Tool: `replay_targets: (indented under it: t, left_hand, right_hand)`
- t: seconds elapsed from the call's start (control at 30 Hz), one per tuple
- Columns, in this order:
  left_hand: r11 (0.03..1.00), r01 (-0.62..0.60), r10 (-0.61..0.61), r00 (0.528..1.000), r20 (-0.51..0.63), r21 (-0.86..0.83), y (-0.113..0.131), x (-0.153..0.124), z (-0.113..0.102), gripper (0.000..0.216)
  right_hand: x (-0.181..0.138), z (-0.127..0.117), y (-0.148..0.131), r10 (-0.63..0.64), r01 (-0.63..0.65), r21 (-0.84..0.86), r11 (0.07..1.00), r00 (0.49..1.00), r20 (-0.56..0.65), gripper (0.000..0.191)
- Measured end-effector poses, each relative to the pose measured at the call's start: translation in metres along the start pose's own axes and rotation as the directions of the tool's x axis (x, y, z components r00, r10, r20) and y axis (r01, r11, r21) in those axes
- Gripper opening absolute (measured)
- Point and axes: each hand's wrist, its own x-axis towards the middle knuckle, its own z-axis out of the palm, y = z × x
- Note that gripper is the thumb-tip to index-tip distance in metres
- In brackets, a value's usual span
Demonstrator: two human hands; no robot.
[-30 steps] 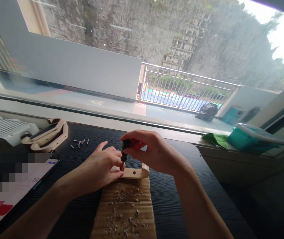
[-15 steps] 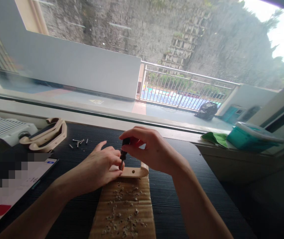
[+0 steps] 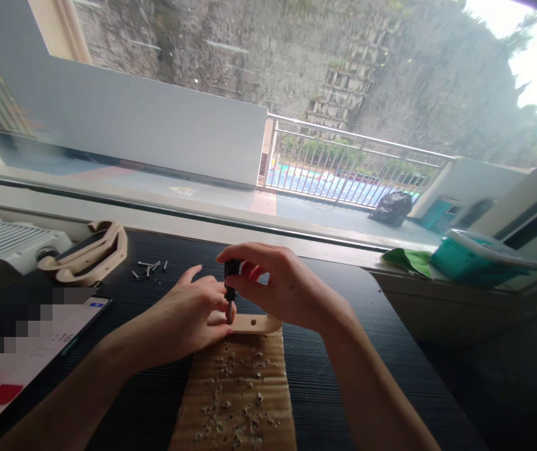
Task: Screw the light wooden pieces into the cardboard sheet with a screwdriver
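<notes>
My right hand [image 3: 280, 279] is closed around the dark handle of a short screwdriver [image 3: 231, 282], held almost upright. Its metal shaft points down at a pale wooden piece [image 3: 265, 324] with a round hole and a curved right end. My left hand [image 3: 202, 310] pinches at the left part of this wooden piece, beside the screwdriver's tip; its thumb and fingers cover that end. Whatever the tip touches is hidden by the fingers. Under the wooden piece lies a strip of corrugated cardboard [image 3: 235, 388] full of small punctures.
Several screws [image 3: 152, 268] lie loose on the black table [image 3: 343, 376]. Similar wooden pieces [image 3: 92, 257] rest at the left, near a white ridged object [image 3: 14, 244]. A phone or tablet [image 3: 75, 319] lies at lower left. A green cloth [image 3: 409, 262] and teal box [image 3: 479, 258] sit on the sill.
The screwdriver's handle has tipped slightly left and stands more upright, and my right hand has shifted a little left with it. My left hand stays almost in place.
</notes>
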Motion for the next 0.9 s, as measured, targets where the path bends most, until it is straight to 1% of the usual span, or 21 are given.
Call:
replay_targets:
  t: [0.27,0.37,0.5,0.67,0.77,0.9]
  left_hand:
    - [0.999,-0.046,0.046,0.999,0.004,0.014,-0.0047,0.0005,0.0027,0.015]
    - [0.999,-0.037,0.037,0.999,-0.005,0.008,-0.0043,0.0003,0.0025,0.015]
    - [1.0,-0.023,0.023,0.999,0.024,-0.003,-0.0018,-0.0003,0.0006,0.013]
    - [1.0,0.013,-0.013,1.0,-0.004,0.006,0.0004,0.0,0.0007,0.011]
    - [1.0,0.01,-0.01,1.0,-0.015,0.001,0.0003,0.0001,0.0013,0.012]
    - [1.0,-0.03,0.03,0.999,-0.024,-0.004,-0.0001,-0.0004,0.001,0.016]
  right_hand:
    - [0.0,-0.0005,-0.0015,0.032,-0.031,-0.019,0.999,0.999,0.015,0.022]
    - [-0.0019,-0.0013,-0.0041,0.038,-0.037,-0.025,0.999,0.999,0.02,0.021]
    - [-0.0035,-0.0024,-0.0045,0.041,-0.04,-0.036,0.999,0.998,0.037,0.022]
    - [-0.0021,-0.0032,0.0008,0.059,-0.058,-0.086,0.995,0.998,0.002,0.024]
    - [-0.0023,-0.0035,0.0005,0.051,-0.05,-0.083,0.995,0.999,0.005,0.025]
    - [-0.0036,-0.0034,-0.0039,0.02,-0.018,-0.066,0.998,1.0,0.017,0.027]
